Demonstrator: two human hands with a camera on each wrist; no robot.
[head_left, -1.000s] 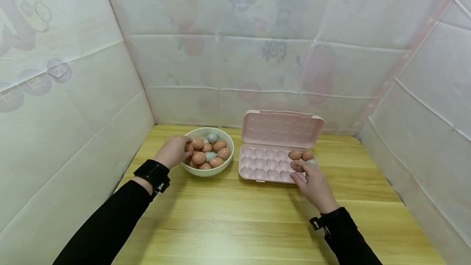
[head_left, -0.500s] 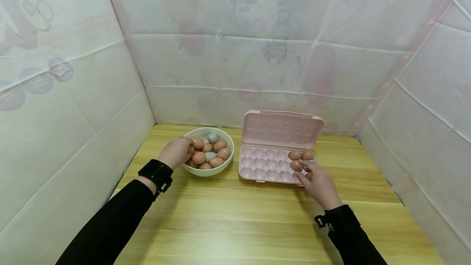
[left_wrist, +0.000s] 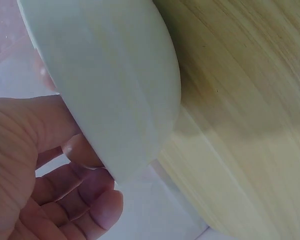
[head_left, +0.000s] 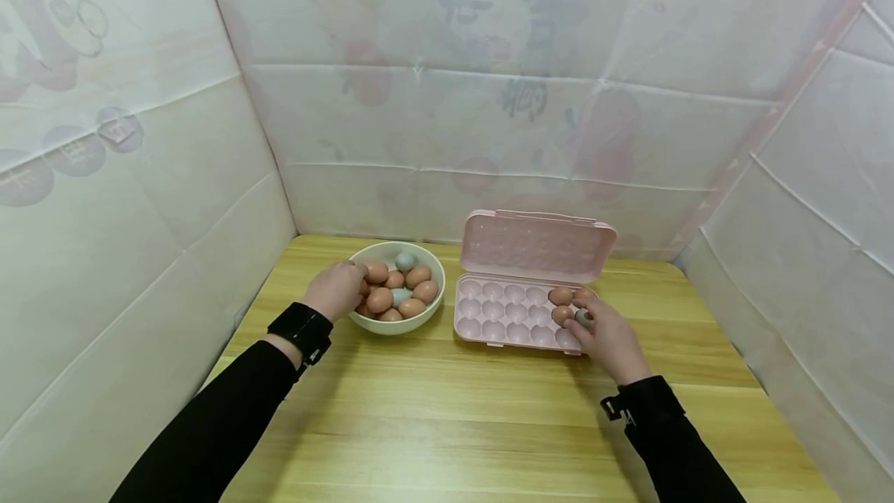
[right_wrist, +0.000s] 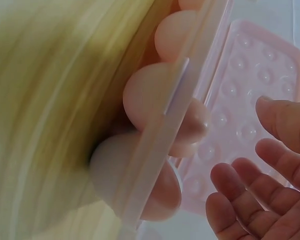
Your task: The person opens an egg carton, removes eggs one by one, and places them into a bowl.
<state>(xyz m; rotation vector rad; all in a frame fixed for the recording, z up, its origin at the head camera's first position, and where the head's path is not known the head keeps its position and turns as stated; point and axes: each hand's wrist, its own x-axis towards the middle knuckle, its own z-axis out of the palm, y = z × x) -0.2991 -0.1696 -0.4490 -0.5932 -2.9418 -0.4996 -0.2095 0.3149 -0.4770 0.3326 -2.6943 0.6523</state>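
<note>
In the head view, my left hand (head_left: 337, 289) reaches over the left rim of a cream bowl (head_left: 438, 305) filled with brown and pale blue-green eggs. Thumb and fingers pinch a brown egg (left_wrist: 82, 151) just inside the rim in the left wrist view; the bowl wall hides part of it. My right hand (head_left: 609, 338) hovers over the right end of a pink egg carton (head_left: 482, 341). Its fingers are loosely bent and apart, holding nothing. Below them sit a brown egg (head_left: 562, 316) and a pale blue-green egg (head_left: 584, 320) in cups, with brown eggs (head_left: 561, 296) behind.
The carton's lid (head_left: 538, 245) stands raised at the back, near the draped rear wall. Egg cups (head_left: 492, 309) in the carton's left and middle columns hold nothing. Both containers rest on a wooden table (head_left: 433, 418) with white sheets around three sides.
My right hand has let go of a brown egg in a carton cup and moved slightly right, uncovering the blue-green egg. My left hand stays at the bowl's left rim, its fingers shifting slightly.
</note>
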